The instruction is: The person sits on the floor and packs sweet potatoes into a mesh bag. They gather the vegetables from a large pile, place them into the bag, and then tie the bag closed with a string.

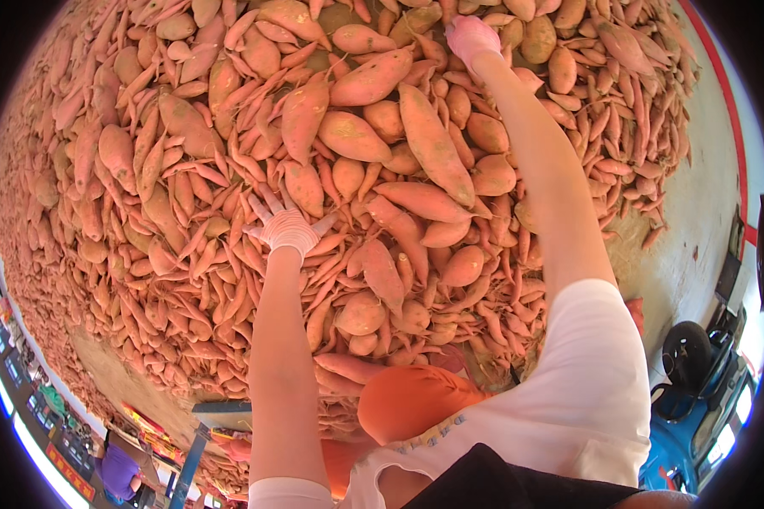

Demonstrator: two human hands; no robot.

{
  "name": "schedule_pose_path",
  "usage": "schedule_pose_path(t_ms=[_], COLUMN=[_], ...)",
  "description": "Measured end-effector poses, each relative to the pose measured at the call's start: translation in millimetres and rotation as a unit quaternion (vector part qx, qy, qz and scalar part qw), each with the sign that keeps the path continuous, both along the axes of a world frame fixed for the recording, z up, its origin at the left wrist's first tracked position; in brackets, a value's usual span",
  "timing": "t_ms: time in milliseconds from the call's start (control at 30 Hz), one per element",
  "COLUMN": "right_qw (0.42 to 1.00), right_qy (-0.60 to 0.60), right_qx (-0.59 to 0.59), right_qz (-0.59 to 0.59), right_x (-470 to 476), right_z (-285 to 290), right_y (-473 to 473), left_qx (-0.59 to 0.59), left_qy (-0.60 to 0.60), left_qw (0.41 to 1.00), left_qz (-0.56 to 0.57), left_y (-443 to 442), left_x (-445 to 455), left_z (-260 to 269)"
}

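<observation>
A broad heap of sweet potatoes (433,143) with orange-red skins fills the floor before me. My left hand (286,228), in a pale striped glove, rests palm down on the heap with its fingers spread, holding nothing. Small thin roots lie around it, and a short plump sweet potato (304,188) is just beyond its fingers. My right arm reaches to the far part of the heap. There my right hand (473,38), in a pink glove, is among the sweet potatoes near the top edge. Its fingertips are hidden, so a grip cannot be made out.
My knee in orange cloth (414,402) is at the near edge of the heap. Blue metal framing (190,467) stands at lower left, beyond which a person in purple (118,471) bends over. A blue vehicle (675,445) is at lower right, beside bare concrete floor (700,254).
</observation>
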State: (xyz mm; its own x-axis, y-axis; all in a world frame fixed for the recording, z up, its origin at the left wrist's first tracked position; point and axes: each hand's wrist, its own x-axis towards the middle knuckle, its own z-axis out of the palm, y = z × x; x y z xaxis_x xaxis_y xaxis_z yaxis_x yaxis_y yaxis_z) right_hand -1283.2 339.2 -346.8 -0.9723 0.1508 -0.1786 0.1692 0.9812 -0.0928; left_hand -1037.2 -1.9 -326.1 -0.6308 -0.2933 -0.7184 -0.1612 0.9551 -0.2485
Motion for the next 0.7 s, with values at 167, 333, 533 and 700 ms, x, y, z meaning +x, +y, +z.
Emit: schedule_pose_path(t_ms=[167,333,533,700], right_qw=[0.991,0.995,0.999,0.821], right_qy=[0.007,0.005,0.011,-0.047], right_qx=[0.090,0.041,-0.041,-0.539], right_qz=[-0.102,-0.086,-0.026,-0.180], right_x=[-27,-39,6,96], right_z=[-32,-22,10,47], right_y=[-29,-19,-8,47], left_qx=[-0.009,0.005,0.002,-0.001], left_qy=[-0.012,-0.006,-0.006,-0.005], left_qw=[1.000,1.000,1.000,1.000], left_qz=[0.008,0.017,0.018,0.016], left_y=[-2,-7,-7,-7], left_x=[4,2,2,2], left_z=[4,5,5,6])
